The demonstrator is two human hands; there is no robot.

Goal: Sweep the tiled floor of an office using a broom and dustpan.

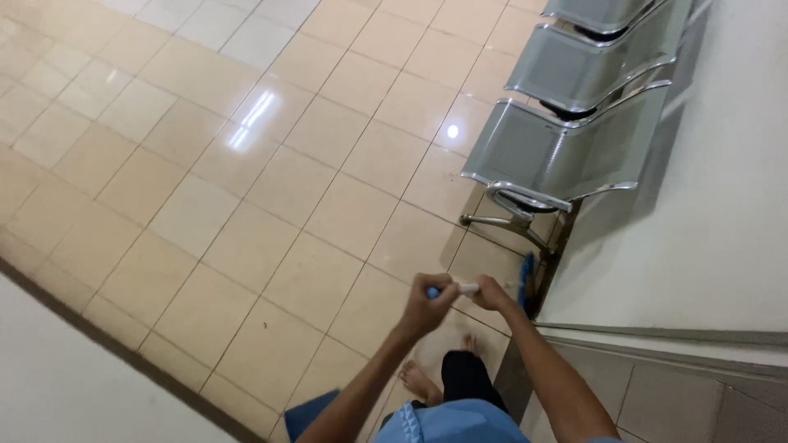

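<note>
Both my hands grip one broom handle [465, 289], pale with a blue end cap. My left hand [430, 304] wraps the top end of the handle. My right hand [492, 292] holds it a little lower down. The blue bristle head [527, 275] rests on the tiled floor by the wall, next to the foot of the nearest metal chair. My bare feet [420, 382] show below my hands.
A row of grey perforated metal waiting chairs [566, 148] stands along the white wall [714, 221] on the right. Beige tiles [271, 189] cover the floor to the left. A blue flat object [308, 413] lies at the bottom by my legs.
</note>
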